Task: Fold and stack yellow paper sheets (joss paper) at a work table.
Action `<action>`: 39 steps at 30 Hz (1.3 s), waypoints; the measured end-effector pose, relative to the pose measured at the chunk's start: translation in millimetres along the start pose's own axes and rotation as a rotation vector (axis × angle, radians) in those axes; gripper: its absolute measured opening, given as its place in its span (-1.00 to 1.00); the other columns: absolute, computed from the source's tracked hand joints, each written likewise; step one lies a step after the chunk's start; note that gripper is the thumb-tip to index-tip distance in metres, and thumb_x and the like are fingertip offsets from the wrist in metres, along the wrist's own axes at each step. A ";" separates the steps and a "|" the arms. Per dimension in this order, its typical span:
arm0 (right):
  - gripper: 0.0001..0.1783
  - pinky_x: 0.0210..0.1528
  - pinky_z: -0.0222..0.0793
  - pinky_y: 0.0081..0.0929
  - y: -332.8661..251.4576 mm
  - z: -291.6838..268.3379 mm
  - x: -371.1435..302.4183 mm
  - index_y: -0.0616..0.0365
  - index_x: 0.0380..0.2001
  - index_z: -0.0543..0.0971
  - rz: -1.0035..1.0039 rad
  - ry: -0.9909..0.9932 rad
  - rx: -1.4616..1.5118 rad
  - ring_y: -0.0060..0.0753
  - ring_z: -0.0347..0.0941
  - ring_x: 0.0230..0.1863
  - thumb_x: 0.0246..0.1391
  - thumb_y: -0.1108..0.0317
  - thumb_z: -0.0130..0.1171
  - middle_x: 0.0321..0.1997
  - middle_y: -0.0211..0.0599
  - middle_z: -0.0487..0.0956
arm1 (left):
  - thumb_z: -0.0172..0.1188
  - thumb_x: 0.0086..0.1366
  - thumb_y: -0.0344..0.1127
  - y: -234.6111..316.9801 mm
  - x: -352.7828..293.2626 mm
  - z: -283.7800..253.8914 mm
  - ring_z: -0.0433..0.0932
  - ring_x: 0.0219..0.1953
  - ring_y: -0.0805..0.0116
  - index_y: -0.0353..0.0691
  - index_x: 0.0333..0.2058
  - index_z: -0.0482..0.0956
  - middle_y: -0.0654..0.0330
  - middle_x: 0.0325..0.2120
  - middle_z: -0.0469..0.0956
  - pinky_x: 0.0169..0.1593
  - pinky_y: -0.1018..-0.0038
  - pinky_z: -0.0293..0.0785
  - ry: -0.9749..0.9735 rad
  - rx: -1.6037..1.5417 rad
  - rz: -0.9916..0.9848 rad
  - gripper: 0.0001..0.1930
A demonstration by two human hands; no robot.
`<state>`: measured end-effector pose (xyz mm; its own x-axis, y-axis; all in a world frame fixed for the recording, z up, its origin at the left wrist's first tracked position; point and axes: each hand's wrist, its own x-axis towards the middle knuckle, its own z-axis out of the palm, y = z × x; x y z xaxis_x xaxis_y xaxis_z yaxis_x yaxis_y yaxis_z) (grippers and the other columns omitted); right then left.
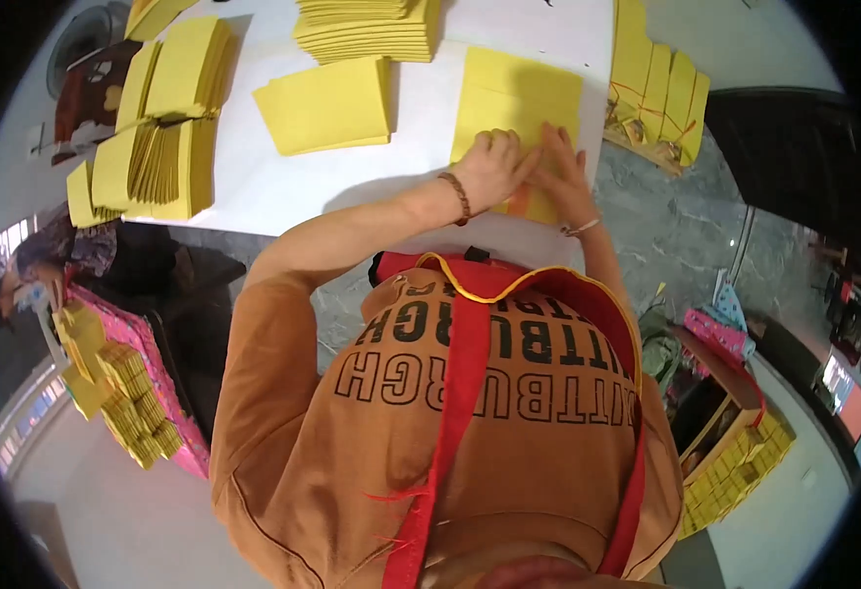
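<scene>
A yellow paper sheet point(515, 80) with a crease across it lies near the right end of the white table point(391, 182). My left hand point(494, 169), a beaded bracelet at its wrist, rests on the lower part of the sheet with its fingers curled down against the paper. Beside it, my right hand point(563, 179) lies on the sheet's right side, fingers stretched out and thumb toward the left hand. Between and below the hands shows a small orange patch point(519, 203) on the paper; my fingers partly cover that area.
Left of the sheet lies a small pile of yellow papers point(324, 106), with a taller stack point(367, 34) behind it. Folded yellow bundles point(165, 162) line the table's left end. Tied yellow bundles point(661, 93) stand past its right edge. Another person point(33, 265) is at far left.
</scene>
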<state>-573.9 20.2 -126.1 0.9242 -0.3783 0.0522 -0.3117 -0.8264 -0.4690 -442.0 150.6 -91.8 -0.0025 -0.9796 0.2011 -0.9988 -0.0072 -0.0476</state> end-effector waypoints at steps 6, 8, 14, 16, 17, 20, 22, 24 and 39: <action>-0.48 0.13 0.10 -0.38 -0.4 -32.2 4.6 0.11 0.17 0.17 0.494 0.457 1.300 -0.38 0.26 0.13 0.17 0.20 -0.08 0.10 -0.25 0.37 | 0.02 0.01 -0.33 -22.2 -3.0 -32.7 0.38 -0.28 0.34 -0.20 -0.07 0.38 0.25 -0.36 0.41 -0.24 0.42 0.27 0.043 -0.170 -0.081 -0.58; -0.48 0.05 0.15 -0.46 -0.9 -37.7 -2.6 0.10 0.16 0.19 0.515 0.560 1.317 -0.41 0.27 0.11 0.16 0.21 -0.06 0.07 -0.28 0.40 | 0.12 -0.09 -0.26 -40.3 -22.3 -60.5 0.37 -0.28 0.34 -0.17 -0.12 0.44 0.29 -0.36 0.44 -0.27 0.39 0.22 0.323 -0.143 -0.111 -0.55; -0.63 -0.07 0.26 -0.53 -2.4 -24.9 -16.7 0.13 0.01 0.37 0.615 0.497 1.206 -0.47 0.38 -0.03 0.16 0.25 -0.05 -0.08 -0.31 0.49 | 0.06 -0.03 -0.40 -114.3 -118.0 -79.1 0.36 -0.14 0.32 -0.05 0.01 0.38 0.28 -0.14 0.43 -0.15 0.35 0.20 0.345 0.257 -0.360 -0.48; -0.66 -0.08 0.28 -0.54 -6.4 -17.9 -14.0 0.15 -0.03 0.41 0.599 0.464 1.197 -0.48 0.39 -0.06 0.15 0.28 -0.04 -0.11 -0.30 0.49 | 0.05 -0.02 -0.42 -134.1 -136.1 -60.7 0.36 -0.14 0.32 0.01 0.02 0.37 0.29 -0.13 0.42 -0.14 0.34 0.21 0.285 0.277 -0.395 -0.47; -0.68 -0.08 0.29 -0.57 -7.2 -14.0 -11.7 0.18 -0.05 0.42 0.565 0.455 1.198 -0.49 0.39 -0.08 0.15 0.31 -0.03 -0.13 -0.30 0.50 | 0.04 -0.02 -0.43 -140.1 -141.9 -49.6 0.35 -0.13 0.32 0.07 0.03 0.35 0.30 -0.12 0.41 -0.13 0.33 0.21 0.227 0.295 -0.428 -0.45; -0.70 -0.07 0.29 -0.60 -6.3 -2.3 -6.5 0.22 -0.07 0.43 0.510 0.448 1.208 -0.51 0.41 -0.13 0.13 0.37 -0.02 -0.17 -0.29 0.50 | 0.04 -0.03 -0.44 -148.9 -148.5 -23.2 0.34 -0.12 0.31 0.14 0.05 0.33 0.30 -0.10 0.38 -0.11 0.33 0.21 0.129 0.208 -0.435 -0.42; -0.71 -0.06 0.30 -0.60 -5.6 0.7 -5.2 0.24 -0.08 0.43 0.486 0.457 1.222 -0.51 0.41 -0.16 0.13 0.40 -0.01 -0.19 -0.30 0.50 | 0.07 -0.03 -0.43 -147.3 -143.6 -23.2 0.32 -0.11 0.29 0.16 0.05 0.32 0.29 -0.08 0.35 -0.10 0.33 0.21 0.041 0.196 -0.429 -0.41; -0.74 -0.08 0.31 -0.61 -5.9 1.3 -6.6 0.25 -0.11 0.45 0.481 0.439 1.132 -0.53 0.42 -0.19 0.13 0.41 -0.02 -0.20 -0.31 0.50 | 0.16 -0.12 -0.41 -146.9 -142.3 -27.8 0.26 0.02 0.19 0.27 0.13 0.21 0.21 0.06 0.25 0.03 0.23 0.16 -0.149 0.071 -0.482 -0.25; -0.56 -0.08 0.29 -0.28 -163.7 65.8 98.7 0.14 -0.14 0.43 0.014 0.036 0.431 -0.16 0.37 -0.13 -0.09 0.15 0.15 -0.17 -0.18 0.48 | 0.12 0.07 -0.08 -185.5 -171.7 -11.7 0.14 0.12 -0.11 0.08 0.21 0.00 -0.03 0.13 0.13 0.11 0.03 0.10 0.041 -0.304 -0.413 -0.26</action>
<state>-417.2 145.6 -102.2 0.9099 -0.4087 0.0704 -0.1964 -0.5740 -0.7949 -256.8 322.5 -106.1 0.3995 -0.8986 0.1816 -0.8857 -0.3272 0.3295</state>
